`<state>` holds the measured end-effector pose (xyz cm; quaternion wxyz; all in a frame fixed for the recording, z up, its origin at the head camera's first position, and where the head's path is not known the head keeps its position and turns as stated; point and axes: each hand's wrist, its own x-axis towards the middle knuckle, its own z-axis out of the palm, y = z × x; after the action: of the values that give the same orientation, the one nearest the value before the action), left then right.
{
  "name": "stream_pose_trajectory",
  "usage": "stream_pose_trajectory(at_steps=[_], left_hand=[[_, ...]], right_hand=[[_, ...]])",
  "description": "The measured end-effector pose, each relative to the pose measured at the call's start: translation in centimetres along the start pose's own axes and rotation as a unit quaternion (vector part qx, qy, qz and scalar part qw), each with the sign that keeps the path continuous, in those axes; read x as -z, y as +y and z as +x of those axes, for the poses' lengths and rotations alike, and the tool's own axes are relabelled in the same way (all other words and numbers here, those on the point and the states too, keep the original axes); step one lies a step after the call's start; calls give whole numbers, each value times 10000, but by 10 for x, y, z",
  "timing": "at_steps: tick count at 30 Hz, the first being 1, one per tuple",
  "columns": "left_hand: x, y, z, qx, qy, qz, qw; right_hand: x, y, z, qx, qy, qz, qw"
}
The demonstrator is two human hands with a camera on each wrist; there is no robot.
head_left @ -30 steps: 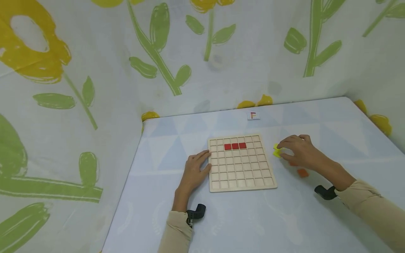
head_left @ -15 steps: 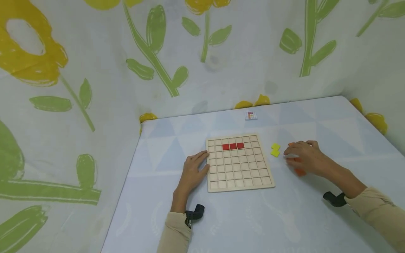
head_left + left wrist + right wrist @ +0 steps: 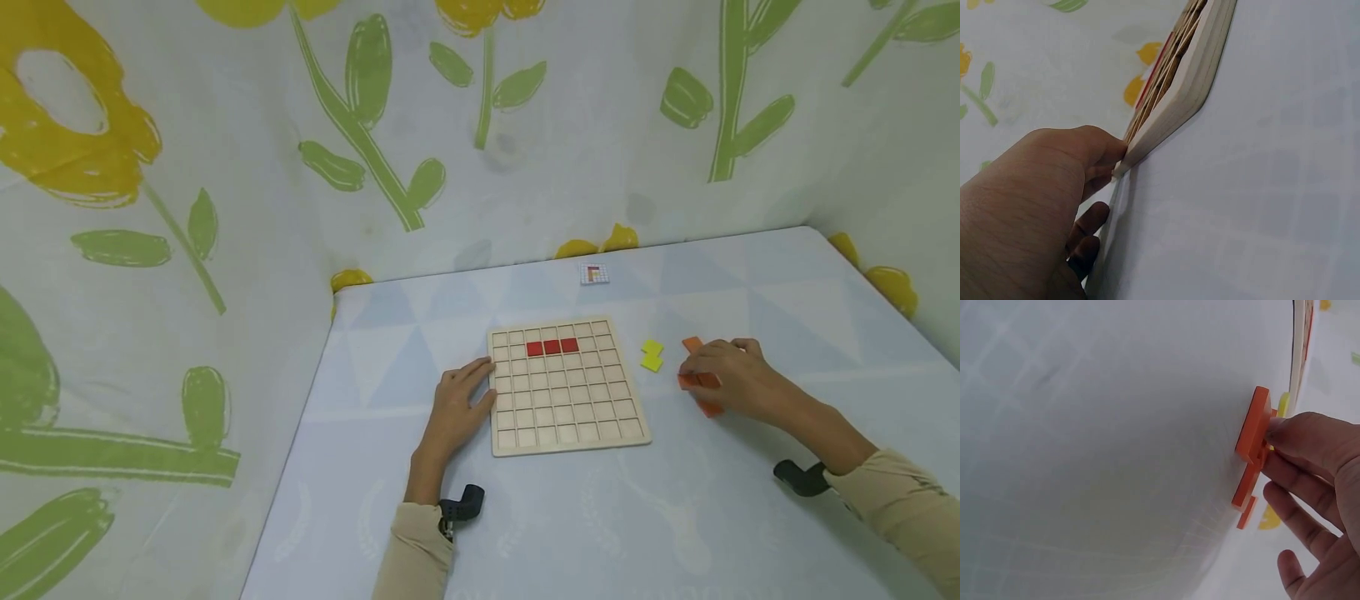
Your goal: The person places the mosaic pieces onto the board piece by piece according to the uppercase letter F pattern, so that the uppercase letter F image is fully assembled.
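My L hand (image 3: 453,402) lay spread against pale wooden gridboard (image 3: 567,412); R hand (image 3: 731,379) touched orange sq. tile (image 3: 1252,429), couldn't tell if pinching; opp.-edge hold seemed best.

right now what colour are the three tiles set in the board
Red; the three tiles in the board show best in the head view.

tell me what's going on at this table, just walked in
Someone is working with coloured tiles and a wooden grid board. The left hand rests against the board's left edge. The right hand touches an orange tile; whether it grips it is unclear. Other orange tiles lie close by, and two yellow tiles lie between that hand and the board. Three red tiles sit side by side on the board. A small printed card lies beyond it.
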<state>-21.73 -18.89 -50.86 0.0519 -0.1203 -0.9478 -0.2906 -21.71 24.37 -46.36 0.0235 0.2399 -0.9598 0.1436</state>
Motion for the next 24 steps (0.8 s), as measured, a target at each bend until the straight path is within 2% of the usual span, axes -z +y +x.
stream_pose_trajectory(at_steps=[11, 16, 24], left_hand=[[2, 3, 0, 7, 8, -95, 10000], [2, 4, -1, -42, 95, -61, 9999], [1, 3, -2, 57, 46, -85, 9999]], right_hand=[[6, -6, 3, 73, 48, -78, 9999], [11, -10, 6, 275, 260, -37, 9993], [13, -15, 14, 499, 469, 113, 9976]])
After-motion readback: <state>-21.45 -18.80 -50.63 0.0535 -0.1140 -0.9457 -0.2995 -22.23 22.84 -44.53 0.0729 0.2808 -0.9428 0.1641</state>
